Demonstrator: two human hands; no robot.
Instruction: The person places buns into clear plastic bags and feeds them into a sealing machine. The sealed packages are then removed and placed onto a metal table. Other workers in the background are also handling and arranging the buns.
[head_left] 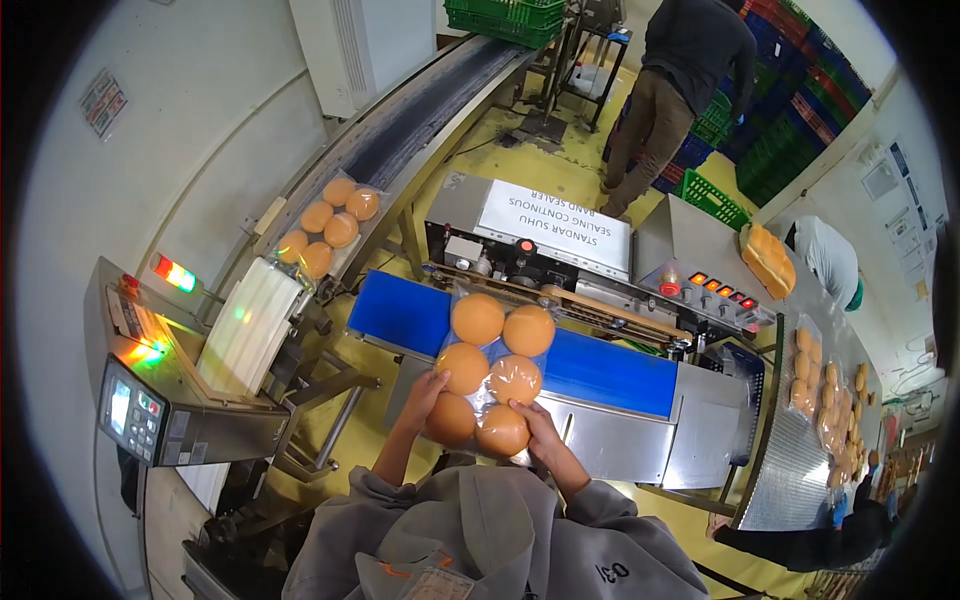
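A clear pack of six buns (484,362) is held between the person's two hands, in two columns of three. Its left side is gripped by the left hand (427,395), and its near right corner is gripped by the right hand (540,430), with the thumb laid over the bun there. The pack is held over the blue belt (612,374), left of the belt's middle, with its lower part reaching past the near edge; whether the belt is touched cannot be told. The belt is bordered at its near right by a bare metal plate (618,446).

To the left, a metal unit with a keypad display (133,408) is set beside a white belt (248,330). Just behind the blue belt, a band sealer (465,212) is topped with a white sheet (555,222), and lit switches are seen on its control box (675,240).

On the right, bagged buns (803,372) are laid along the left edge of a metal table (775,470). Farther off, another bun pack (330,226) is carried at the near end of a dark conveyor (415,125), and a green crate (503,22) is placed at its far end.
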